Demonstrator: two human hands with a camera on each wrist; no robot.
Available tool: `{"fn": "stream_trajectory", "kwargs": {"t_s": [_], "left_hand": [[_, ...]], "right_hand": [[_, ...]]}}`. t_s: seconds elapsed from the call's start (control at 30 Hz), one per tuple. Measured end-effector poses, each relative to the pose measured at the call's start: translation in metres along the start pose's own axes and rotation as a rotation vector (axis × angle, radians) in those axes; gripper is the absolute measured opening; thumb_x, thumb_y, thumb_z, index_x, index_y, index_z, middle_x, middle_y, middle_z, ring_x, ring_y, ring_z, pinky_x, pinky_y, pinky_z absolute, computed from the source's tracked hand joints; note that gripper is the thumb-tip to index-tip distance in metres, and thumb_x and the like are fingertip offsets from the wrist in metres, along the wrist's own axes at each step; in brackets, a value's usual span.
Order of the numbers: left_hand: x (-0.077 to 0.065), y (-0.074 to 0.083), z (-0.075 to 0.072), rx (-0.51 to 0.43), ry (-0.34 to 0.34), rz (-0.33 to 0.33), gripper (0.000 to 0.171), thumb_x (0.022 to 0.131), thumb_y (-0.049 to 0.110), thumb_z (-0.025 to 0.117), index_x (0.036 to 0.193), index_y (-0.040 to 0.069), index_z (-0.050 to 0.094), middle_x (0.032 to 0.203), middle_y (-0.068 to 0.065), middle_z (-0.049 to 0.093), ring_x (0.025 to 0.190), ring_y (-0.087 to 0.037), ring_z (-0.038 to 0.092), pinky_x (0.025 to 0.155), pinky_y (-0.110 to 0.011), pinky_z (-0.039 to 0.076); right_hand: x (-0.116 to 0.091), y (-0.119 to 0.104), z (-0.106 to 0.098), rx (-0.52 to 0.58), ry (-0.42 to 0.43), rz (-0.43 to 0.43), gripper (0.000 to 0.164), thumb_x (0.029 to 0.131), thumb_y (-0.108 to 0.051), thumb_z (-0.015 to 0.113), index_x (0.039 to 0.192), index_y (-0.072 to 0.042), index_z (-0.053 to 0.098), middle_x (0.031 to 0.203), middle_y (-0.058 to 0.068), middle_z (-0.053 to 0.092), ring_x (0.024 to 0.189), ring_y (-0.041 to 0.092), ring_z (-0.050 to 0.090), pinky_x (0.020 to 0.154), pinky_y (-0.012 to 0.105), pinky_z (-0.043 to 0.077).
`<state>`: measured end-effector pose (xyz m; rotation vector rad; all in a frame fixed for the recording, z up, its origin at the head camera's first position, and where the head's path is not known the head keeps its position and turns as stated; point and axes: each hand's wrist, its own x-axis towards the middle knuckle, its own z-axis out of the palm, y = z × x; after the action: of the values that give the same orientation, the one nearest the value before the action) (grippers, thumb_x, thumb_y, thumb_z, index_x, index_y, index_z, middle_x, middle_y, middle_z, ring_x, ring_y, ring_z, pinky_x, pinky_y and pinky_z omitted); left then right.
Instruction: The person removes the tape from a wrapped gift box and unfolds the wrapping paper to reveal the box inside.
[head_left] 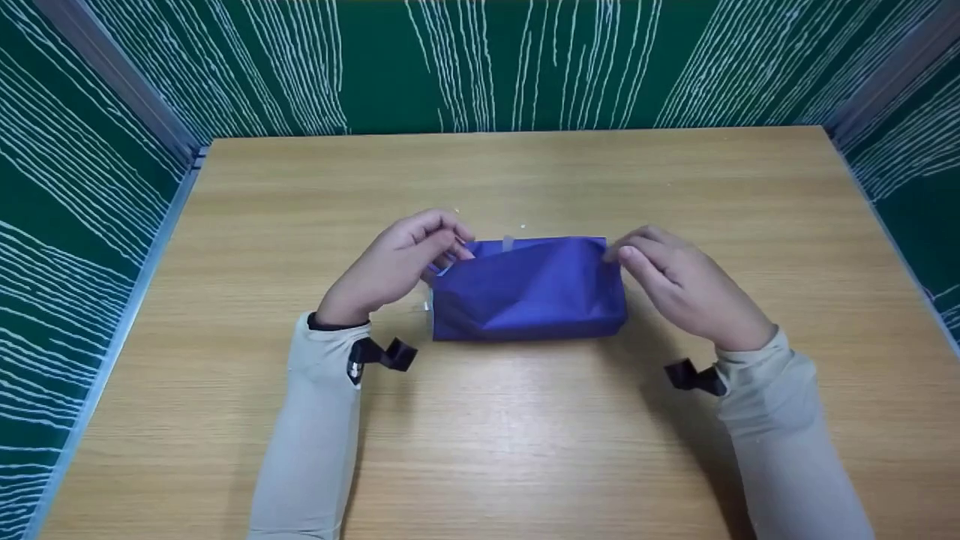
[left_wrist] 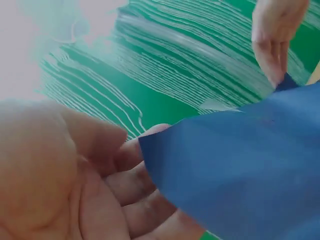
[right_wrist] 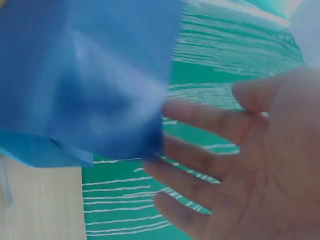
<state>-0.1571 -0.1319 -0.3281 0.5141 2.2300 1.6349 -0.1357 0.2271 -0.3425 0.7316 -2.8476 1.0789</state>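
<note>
A blue bag-like pouch (head_left: pixel 529 292) of thin, creased material lies on the wooden table, its upper edge standing a little apart at the back. A small translucent tab (head_left: pixel 508 244) shows at that edge. My left hand (head_left: pixel 405 255) is at the pouch's left upper corner; in the left wrist view its loosely bent fingers (left_wrist: pixel 137 182) lie behind the blue edge, with the thumb off it. At the right end is my right hand (head_left: pixel 675 281). The right wrist view shows its fingers (right_wrist: pixel 200 150) spread and nearly straight, their tips touching or very near the pouch's side.
The wooden table (head_left: pixel 480 450) reaches out on all sides of the pouch. Green walls with white streaks (head_left: pixel 495 67) stand behind it and at both sides. A black wrist mount (head_left: pixel 382 354) sticks out from the left sleeve, another mount (head_left: pixel 694 376) from the right.
</note>
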Motion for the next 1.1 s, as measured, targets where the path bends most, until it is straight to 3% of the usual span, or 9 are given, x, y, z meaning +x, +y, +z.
{"fn": "stream_trajectory", "kwargs": {"t_s": [0.2,0.33,0.4,0.5,0.6,0.7,0.83,0.97,1.1], "left_hand": [[-0.001,-0.013,-0.001,0.119,-0.098,-0.074,0.021,0.108,0.013,0.051,0.121,0.013,0.066,0.103,-0.003,0.067,0.087,-0.019,0.058,0.075,-0.031,0.048],[-0.001,-0.017,-0.001,0.225,-0.271,-0.036,0.020,0.105,0.011,0.054,0.118,0.010,0.070,0.101,-0.001,0.067,0.091,-0.017,0.058,0.081,-0.031,0.045],[0.001,-0.020,0.001,0.268,-0.348,0.009,0.019,0.104,0.006,0.050,0.103,0.008,0.069,0.092,0.002,0.060,0.089,-0.016,0.054,0.079,-0.030,0.042],[0.004,-0.023,0.005,0.312,-0.406,0.038,0.022,0.099,0.001,0.045,0.085,0.011,0.059,0.078,0.005,0.043,0.078,-0.015,0.045,0.071,-0.029,0.035],[0.007,-0.026,0.010,0.324,-0.453,0.033,0.021,0.097,0.001,0.043,0.081,0.014,0.050,0.075,0.005,0.035,0.072,-0.014,0.041,0.067,-0.029,0.031],[0.010,-0.028,0.015,0.343,-0.480,0.052,0.018,0.098,0.002,0.047,0.089,0.013,0.058,0.080,0.006,0.042,0.079,-0.012,0.046,0.072,-0.029,0.035],[0.012,-0.029,0.021,0.415,-0.447,0.113,0.032,0.088,-0.020,0.047,0.097,0.008,0.059,0.085,0.004,0.043,0.081,-0.014,0.044,0.076,-0.030,0.035],[0.012,-0.028,0.029,0.464,-0.425,0.082,0.057,0.080,-0.029,0.036,0.116,0.002,0.067,0.093,0.001,0.052,0.086,-0.015,0.048,0.078,-0.027,0.040],[0.014,-0.028,0.035,0.486,-0.427,0.042,0.049,0.099,-0.008,0.053,0.142,0.013,0.064,0.121,-0.001,0.066,0.107,-0.014,0.056,0.099,-0.026,0.044]], "right_hand": [[0.003,0.010,0.003,0.139,-0.011,0.059,0.031,0.109,-0.022,0.052,0.132,-0.002,0.053,0.125,0.012,0.064,0.122,0.030,0.059,0.106,0.046,0.045],[0.005,0.011,0.011,0.271,-0.067,0.061,0.040,0.110,-0.018,0.048,0.147,-0.002,0.046,0.133,0.015,0.062,0.123,0.027,0.059,0.106,0.026,0.046],[0.005,0.011,0.014,0.327,-0.101,0.052,0.040,0.111,-0.020,0.047,0.147,-0.003,0.048,0.131,0.012,0.064,0.121,0.022,0.060,0.100,0.017,0.046],[0.006,0.012,0.018,0.288,-0.081,0.027,0.036,0.111,-0.022,0.048,0.141,-0.005,0.058,0.127,0.010,0.063,0.119,0.023,0.057,0.104,0.029,0.045],[0.007,0.012,0.021,0.165,-0.030,0.042,0.042,0.109,-0.029,0.054,0.144,-0.007,0.056,0.141,0.011,0.053,0.123,0.029,0.053,0.104,0.048,0.043],[0.007,0.011,0.023,0.101,-0.015,0.065,0.063,0.103,-0.036,0.064,0.156,-0.009,0.041,0.157,0.014,0.039,0.139,0.036,0.043,0.113,0.060,0.036],[0.009,0.008,0.026,0.061,-0.044,0.009,0.083,0.097,-0.035,0.073,0.161,-0.008,0.029,0.160,0.017,0.038,0.151,0.037,0.030,0.126,0.056,0.010],[0.011,0.008,0.029,-0.014,-0.020,-0.089,0.064,0.095,-0.024,0.077,0.148,-0.002,0.049,0.142,0.018,0.056,0.139,0.037,0.044,0.126,0.056,0.003],[0.013,0.009,0.030,-0.038,0.049,-0.144,0.035,0.092,-0.009,0.078,0.124,0.002,0.068,0.120,0.017,0.063,0.120,0.036,0.053,0.124,0.060,0.011]]}}
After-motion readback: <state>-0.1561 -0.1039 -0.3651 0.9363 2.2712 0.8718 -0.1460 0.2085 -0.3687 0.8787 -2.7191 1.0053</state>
